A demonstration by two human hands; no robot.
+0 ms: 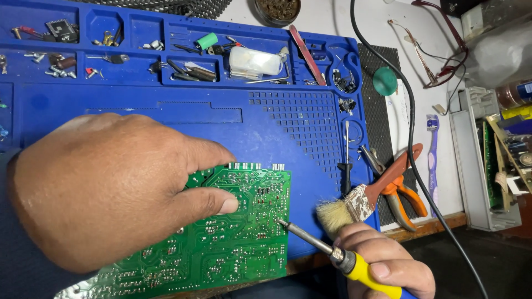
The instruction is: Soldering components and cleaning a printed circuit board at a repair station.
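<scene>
The blue mat [166, 119] on the table [332, 22] has a row of shallow compartments along its far edge: the left ones hold screws, small metal parts and a black chip, the middle ones a green cap [207, 40], dark tweezers-like tools and a clear plastic vial [254, 60], and a red-handled tool [306, 54] lies slanted across the right-hand ones. A small round well at the mat's right edge holds black bits too small to identify. A round tin [277, 8] of dark material sits beyond the mat, cut off by the top edge. The green circuit board [233, 238] lies solder side up on the near part of the mat, its near-left corner running out of view. The left hand [105, 188] rests flat on the board's left part, fingers pressed together and the thumb tip laid on the board, covering much of it. The right hand [382, 266], partly cut off at the bottom, is closed around the yellow handle of a soldering iron [327, 249], whose tip touches the board near its right edge, just right of the left thumb. A brush [346, 207] with pale bristles lies just above the right hand, beside orange pliers [402, 191] and a black screwdriver [346, 166]. A black cable [413, 149] crosses the table to the right, near a purple toothbrush [433, 149] and a green disc [384, 81]. The items at the far right edge are hard to make out.
</scene>
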